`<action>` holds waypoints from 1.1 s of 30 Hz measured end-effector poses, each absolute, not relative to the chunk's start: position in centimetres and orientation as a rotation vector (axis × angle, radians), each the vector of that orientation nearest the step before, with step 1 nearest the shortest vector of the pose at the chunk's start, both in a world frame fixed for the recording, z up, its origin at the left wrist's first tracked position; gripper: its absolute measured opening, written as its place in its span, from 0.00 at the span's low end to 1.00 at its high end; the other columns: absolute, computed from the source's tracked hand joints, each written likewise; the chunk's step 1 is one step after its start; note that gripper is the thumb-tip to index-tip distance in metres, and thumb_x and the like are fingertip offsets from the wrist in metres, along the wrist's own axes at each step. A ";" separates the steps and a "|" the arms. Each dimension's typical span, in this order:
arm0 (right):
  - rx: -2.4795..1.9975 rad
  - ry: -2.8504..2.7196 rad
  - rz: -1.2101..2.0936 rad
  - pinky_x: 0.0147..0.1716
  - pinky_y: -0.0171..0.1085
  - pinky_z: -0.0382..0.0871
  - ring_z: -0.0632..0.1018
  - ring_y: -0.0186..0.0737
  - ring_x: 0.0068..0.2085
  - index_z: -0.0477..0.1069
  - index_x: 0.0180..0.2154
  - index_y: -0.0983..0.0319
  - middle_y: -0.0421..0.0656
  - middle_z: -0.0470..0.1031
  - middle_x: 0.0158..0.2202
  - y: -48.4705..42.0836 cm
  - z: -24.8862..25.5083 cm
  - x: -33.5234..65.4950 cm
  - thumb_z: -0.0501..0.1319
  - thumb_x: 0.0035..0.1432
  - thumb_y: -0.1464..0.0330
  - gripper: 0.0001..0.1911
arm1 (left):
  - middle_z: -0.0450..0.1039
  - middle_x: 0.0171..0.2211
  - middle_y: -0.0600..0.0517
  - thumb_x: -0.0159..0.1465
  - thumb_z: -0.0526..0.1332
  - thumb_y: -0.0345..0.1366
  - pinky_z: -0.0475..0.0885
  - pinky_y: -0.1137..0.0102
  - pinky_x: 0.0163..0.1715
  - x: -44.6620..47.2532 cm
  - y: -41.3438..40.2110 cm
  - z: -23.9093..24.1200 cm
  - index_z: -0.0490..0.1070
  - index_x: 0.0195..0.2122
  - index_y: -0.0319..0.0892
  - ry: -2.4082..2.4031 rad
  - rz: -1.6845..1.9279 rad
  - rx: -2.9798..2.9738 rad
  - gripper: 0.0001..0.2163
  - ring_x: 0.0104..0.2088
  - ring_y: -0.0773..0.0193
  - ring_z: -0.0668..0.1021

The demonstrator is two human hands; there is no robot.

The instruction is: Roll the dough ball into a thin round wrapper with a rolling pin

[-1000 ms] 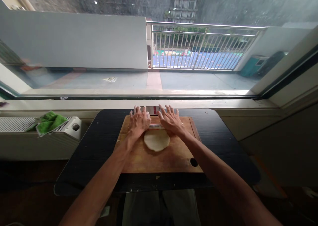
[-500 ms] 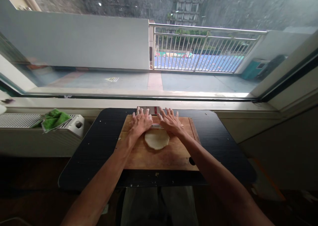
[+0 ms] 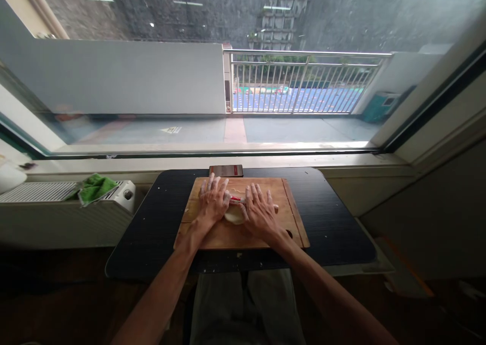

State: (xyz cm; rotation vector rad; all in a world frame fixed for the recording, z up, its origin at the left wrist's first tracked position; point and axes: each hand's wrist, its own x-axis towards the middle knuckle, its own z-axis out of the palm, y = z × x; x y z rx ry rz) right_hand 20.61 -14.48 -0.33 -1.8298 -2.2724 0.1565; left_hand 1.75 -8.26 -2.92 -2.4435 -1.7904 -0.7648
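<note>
A flat, round piece of dough [image 3: 234,216] lies on a wooden cutting board [image 3: 228,239]. Across its far part rests a rolling pin [image 3: 237,200] with a red and white label. My left hand [image 3: 213,199] lies over the pin's left part, palm down, fingers stretched forward and pale with flour. On the right part of the pin presses my right hand [image 3: 260,208], also flat with fingers extended; the pin's end pokes out beside it. Both hands are open, not wrapped round the pin. They hide most of the pin and the dough's sides.
The board sits on a black table [image 3: 334,228] under a window. Behind the board, a phone-like flat object [image 3: 227,170] lies at the table's far edge. To the left, a green cloth [image 3: 96,187] hangs on a white radiator [image 3: 45,190]. A windowsill [image 3: 174,162] runs behind.
Both hands and the rolling pin have come back toward me, from beyond the dough onto it. The flat object behind the board is now uncovered. The camera view has shifted slightly.
</note>
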 end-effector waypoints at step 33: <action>-1.773 -2.306 0.160 0.47 0.43 0.70 0.84 0.55 0.50 0.72 0.58 0.63 0.54 0.84 0.50 -8.4 1.2 25.1 0.60 0.81 0.62 0.13 | 0.85 0.43 0.43 0.70 0.59 0.33 0.82 0.53 0.53 -2.3 -7.9 -1.1 0.76 0.53 0.43 -2.091 -1.301 -2.211 0.13 0.45 0.48 0.86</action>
